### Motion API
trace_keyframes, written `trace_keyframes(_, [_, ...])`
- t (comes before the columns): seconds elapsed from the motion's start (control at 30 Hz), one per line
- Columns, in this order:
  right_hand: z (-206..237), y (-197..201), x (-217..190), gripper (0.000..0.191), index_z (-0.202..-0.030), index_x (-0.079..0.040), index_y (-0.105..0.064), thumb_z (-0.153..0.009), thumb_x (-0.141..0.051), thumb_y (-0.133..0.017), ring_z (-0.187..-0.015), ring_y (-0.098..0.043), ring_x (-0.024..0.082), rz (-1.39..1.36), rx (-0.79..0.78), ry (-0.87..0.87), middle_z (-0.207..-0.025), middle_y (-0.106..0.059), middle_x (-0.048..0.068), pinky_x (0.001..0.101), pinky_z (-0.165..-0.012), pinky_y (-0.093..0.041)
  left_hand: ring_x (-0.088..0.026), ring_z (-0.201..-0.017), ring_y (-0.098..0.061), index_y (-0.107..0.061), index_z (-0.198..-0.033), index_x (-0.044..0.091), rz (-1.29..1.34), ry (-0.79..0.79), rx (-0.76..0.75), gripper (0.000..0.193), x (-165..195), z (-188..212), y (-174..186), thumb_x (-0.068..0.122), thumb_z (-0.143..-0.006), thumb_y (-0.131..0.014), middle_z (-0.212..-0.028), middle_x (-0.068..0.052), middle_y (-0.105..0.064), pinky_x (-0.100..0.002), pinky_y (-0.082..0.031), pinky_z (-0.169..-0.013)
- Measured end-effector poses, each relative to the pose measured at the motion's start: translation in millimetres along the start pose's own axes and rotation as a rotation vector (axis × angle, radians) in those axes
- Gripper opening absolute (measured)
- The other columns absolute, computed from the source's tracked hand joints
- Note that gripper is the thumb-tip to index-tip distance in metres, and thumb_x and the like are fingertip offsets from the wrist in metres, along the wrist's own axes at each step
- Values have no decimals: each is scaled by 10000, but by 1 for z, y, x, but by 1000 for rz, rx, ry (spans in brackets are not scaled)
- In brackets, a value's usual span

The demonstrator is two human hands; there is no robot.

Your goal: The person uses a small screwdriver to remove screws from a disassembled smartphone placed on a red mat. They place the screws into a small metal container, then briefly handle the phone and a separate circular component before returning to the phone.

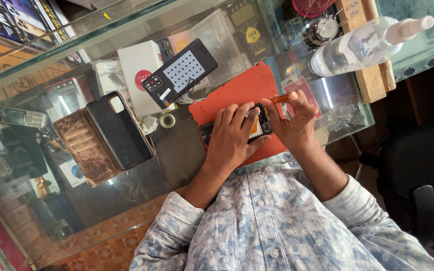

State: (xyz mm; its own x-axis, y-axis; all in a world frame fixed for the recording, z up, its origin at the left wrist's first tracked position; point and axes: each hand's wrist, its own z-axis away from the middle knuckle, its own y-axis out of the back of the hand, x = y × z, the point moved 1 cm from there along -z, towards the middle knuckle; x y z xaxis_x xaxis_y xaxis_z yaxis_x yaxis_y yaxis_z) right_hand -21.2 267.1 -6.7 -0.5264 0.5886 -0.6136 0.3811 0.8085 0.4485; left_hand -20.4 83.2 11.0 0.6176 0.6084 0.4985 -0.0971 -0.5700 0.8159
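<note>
An opened black phone (257,126) with its inner parts showing lies on a red work mat (237,90) on a glass counter. My left hand (232,135) lies flat over the phone and presses it onto the mat. My right hand (293,123) is at the phone's right end and grips a small orange-handled screwdriver (280,98). The tool's tip is hidden behind my fingers. Much of the phone is covered by both hands.
A detached phone back panel (179,73) with a dotted pad leans on a white box (137,68). A brown wallet case with a black phone (107,134) lies at left, a small tape roll (167,120) beside it. A clear spray bottle (362,44) rests on a wooden block (372,80). A black chair (420,175) stands at right.
</note>
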Motion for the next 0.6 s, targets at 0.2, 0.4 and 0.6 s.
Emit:
trace_keyframes(0.2, [5,0,-3,593,-1400,-127,-257,-1034,204,-586,-1005,-730,327,-263,-76,-68,-1162,-634,230,386,-818,-648,-306,-1222,-521,-595,-1325,7,12,-7,16,673,-1,0,-1,481,-879,-768,-1343,-121,-553,-478,-420,-1062])
trace_keyframes(0.4, [1,2,-6,726,-1387,-73,-311,-871,156,-769,-900,-704,351,74,-106,-20,-1040,-684,230,414,-734,-582,-312,-1225,-522,-596,-1321,8,2,-15,29,666,0,0,1,482,-885,-765,-1347,-124,-554,-489,-420,-1060])
trace_keyframes(0.6, [4,1,-4,634,-1419,-75,-307,-971,221,-645,-1001,-750,342,-79,-100,-118,-1085,-647,223,404,-813,-656,-338,-1142,-580,-632,-1189,11,180,30,77,499,-8,-10,15,356,-855,-766,-1230,-134,-632,-489,-463,-998])
